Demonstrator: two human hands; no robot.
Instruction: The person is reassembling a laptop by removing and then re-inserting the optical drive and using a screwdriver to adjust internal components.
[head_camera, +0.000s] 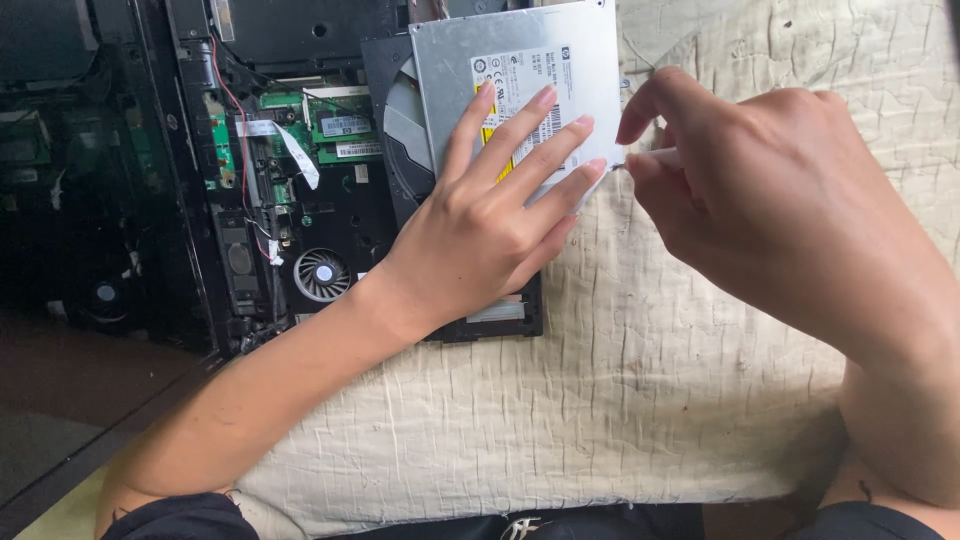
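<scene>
Left hand (490, 215) lies flat, fingers spread, pinning the silver optical drive (520, 75) where it sits on the opened laptop chassis (300, 190), above the cooling fan (322, 273). Right hand (760, 190) pinches a slim screwdriver (650, 160) at the drive's right edge. Risky: the tip could slip off and gouge the casing, if that pinning hand shifts.

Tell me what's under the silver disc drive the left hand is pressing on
Under the silver disc drive a grey disc tray pokes out at its left edge, over the opened laptop base. The left hand lies flat on it. What sits beneath the drive's middle is covered.
</scene>
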